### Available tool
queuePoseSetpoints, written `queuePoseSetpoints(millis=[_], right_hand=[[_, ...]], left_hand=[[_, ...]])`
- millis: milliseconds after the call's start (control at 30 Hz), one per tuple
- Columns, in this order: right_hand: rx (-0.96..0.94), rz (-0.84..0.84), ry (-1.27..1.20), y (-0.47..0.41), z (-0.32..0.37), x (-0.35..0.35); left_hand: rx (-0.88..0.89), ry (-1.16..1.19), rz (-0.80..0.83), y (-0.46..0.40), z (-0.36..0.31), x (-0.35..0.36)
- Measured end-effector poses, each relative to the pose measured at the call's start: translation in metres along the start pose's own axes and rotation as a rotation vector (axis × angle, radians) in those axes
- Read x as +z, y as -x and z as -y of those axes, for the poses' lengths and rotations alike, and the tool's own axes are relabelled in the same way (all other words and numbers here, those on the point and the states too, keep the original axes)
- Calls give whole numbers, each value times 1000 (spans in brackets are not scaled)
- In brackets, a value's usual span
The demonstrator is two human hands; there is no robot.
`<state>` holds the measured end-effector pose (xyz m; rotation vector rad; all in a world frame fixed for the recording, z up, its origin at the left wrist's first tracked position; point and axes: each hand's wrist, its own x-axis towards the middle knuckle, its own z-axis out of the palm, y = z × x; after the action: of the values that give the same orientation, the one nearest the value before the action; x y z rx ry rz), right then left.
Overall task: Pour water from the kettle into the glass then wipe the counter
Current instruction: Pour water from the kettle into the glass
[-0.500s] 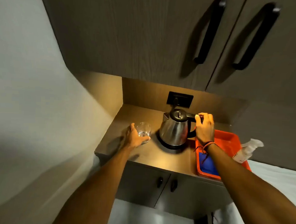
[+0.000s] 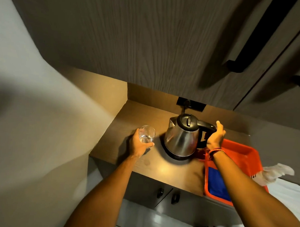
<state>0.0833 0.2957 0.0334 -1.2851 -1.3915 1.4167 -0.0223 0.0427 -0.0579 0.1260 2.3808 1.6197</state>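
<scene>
A steel kettle point(image 2: 181, 140) with a black lid and handle stands on its round black base on the brown counter point(image 2: 174, 172). My right hand point(image 2: 215, 137) wraps around the kettle's handle from the right. A clear glass point(image 2: 146, 134) with a little water in it stands upright to the kettle's left. My left hand point(image 2: 139, 144) grips the glass from the near side. A blue cloth point(image 2: 215, 183) lies in an orange tray point(image 2: 243, 150) at the counter's right end, partly hidden by my right forearm.
Dark wall cupboards with black handles point(image 2: 250, 42) hang low over the counter. A black socket point(image 2: 191, 104) with the kettle's plug sits on the back wall. A spray bottle point(image 2: 273, 173) stands right of the tray. A wall closes the left side.
The view has moved closer and shifted left. My left hand has closed around the glass. My right hand has slid further round the kettle's handle.
</scene>
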Motion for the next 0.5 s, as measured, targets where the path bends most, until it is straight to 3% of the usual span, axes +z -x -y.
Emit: queuePoseSetpoints(millis=[167,267,433,500], right_hand=[[-248,87,149,16,28,19],[-511,197,474,35,44,32],[-541,205,646,70,64,58],[-424,304,725,79,58,63]], left_hand=[[37,30,7,-6,-10,-15],[60,-15,46,-8,-15,-22],[120,-139,36,-8,-18,-49],[144,-171,38,-7,-11,-56]])
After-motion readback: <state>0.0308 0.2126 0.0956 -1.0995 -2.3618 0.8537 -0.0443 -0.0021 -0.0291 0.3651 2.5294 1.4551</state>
